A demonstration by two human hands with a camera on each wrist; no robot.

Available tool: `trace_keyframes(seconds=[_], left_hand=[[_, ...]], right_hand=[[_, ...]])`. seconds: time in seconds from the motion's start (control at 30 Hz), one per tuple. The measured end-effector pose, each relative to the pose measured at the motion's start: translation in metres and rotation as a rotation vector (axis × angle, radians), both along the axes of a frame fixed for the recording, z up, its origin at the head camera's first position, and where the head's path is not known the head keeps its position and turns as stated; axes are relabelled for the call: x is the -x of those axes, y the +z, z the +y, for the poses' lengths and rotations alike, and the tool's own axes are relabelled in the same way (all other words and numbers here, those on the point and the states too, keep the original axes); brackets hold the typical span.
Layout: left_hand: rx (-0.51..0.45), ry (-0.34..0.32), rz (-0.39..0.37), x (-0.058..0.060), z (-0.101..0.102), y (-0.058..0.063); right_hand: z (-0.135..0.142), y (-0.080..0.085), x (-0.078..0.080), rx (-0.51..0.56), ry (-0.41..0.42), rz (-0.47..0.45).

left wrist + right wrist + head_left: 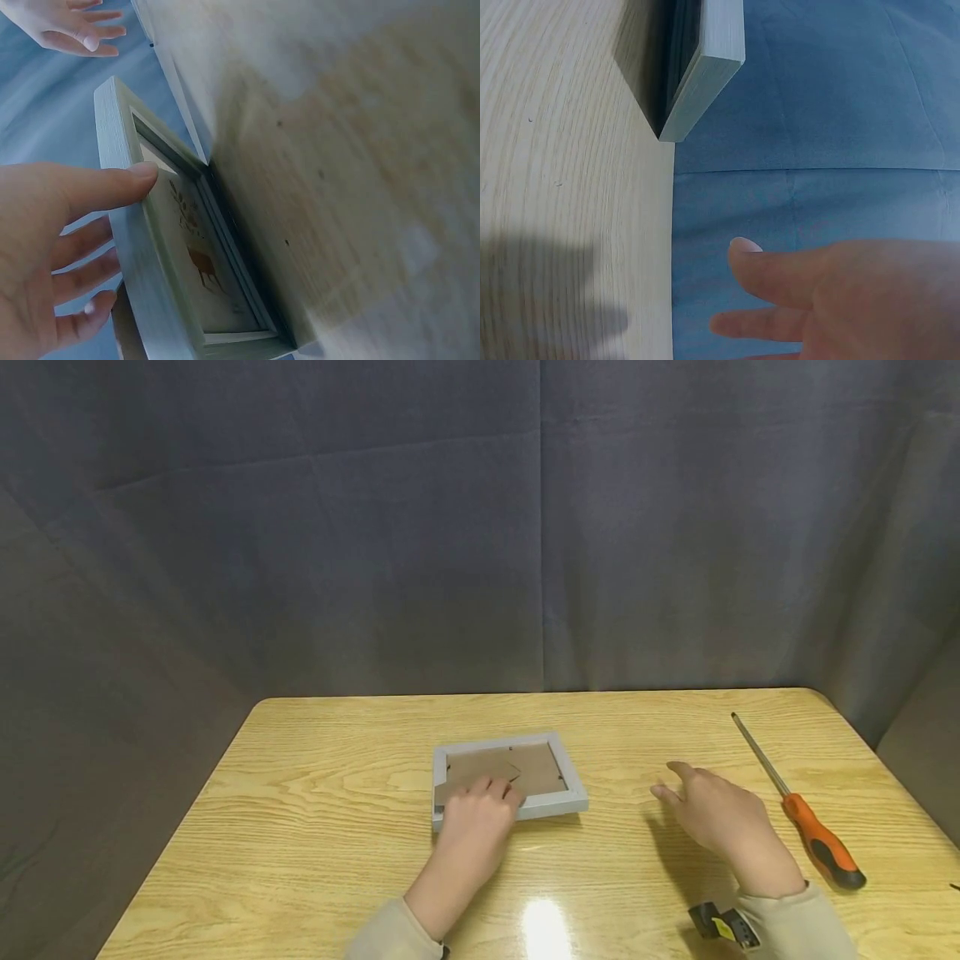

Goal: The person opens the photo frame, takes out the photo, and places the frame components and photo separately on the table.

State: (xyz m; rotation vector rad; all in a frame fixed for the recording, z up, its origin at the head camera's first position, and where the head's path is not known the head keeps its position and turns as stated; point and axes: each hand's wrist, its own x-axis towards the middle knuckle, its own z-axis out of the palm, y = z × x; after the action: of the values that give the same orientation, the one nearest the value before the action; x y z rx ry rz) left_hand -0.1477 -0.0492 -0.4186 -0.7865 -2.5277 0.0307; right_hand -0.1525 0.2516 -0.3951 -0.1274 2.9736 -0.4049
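Note:
A pale grey picture frame [564, 762], its brown backing board towards the head camera, is tilted up off the table in front of me. My left hand [480, 818] grips its near edge, thumb on the front side and fingers behind, as the left wrist view shows. On the front of the frame [139, 255] a picture of a deer [202, 262] and a leafy sprig is visible. To the right of the frame, my right hand [716, 810] hovers over the table with fingers apart, holding nothing; its thumb and fingers [769, 274] also show in the right wrist view.
A screwdriver [802, 814] with an orange and black handle lies on the wood-grain table [322, 760], right of my right hand. A dark curtain [405, 568] hangs behind the table's far edge. A small black device [723, 927] sits at the right wrist.

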Motion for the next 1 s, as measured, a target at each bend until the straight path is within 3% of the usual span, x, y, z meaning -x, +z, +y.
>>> trace_keyframes(seconds=[0.23, 0.63, 1.0], left_hand=[[0.017, -0.014, -0.044, 0.0019, 0.0008, -0.0027], [0.109, -0.006, -0.191, 0.0028, 0.0022, -0.0052], [0.140, -0.027, -0.146, 0.0054, 0.0044, -0.0089]], right_hand=[[-0.0002, -0.0011, 0.0010, 0.006, 0.008, -0.003], [-0.0006, -0.0012, -0.0002, 0.013, 0.027, 0.006], [-0.0005, -0.0011, 0.0005, 0.022, 0.020, -0.014]])
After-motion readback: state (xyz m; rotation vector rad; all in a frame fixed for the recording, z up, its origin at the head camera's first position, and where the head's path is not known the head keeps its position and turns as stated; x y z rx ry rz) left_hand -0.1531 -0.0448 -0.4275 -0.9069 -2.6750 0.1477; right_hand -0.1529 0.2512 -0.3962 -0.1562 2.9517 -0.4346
